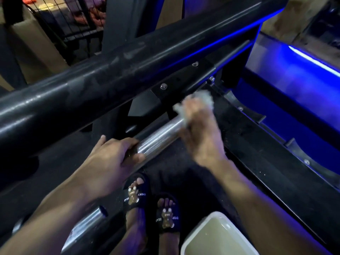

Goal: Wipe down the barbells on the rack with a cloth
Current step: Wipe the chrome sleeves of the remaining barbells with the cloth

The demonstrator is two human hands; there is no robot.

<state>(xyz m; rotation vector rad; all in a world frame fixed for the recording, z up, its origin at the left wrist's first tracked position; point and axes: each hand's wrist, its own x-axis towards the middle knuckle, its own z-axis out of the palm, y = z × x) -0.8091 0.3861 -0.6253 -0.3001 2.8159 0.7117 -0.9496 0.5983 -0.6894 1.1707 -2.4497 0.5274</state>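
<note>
Gripping the chrome barbell sleeve, your left hand wraps fingers over the top and thumb beneath, near the end closest to you. Your right hand is blurred, but its fingers are curled round a pale cloth pressed against the sleeve's far end, just below the bolted black bracket of the rack. A thick dark rack tube runs diagonally above the barbell. A second chrome bar lies lower, under your left forearm. Your feet in bear-print slippers stand on dark flooring, beside a white tub of cloudy liquid at the bottom edge.
</note>
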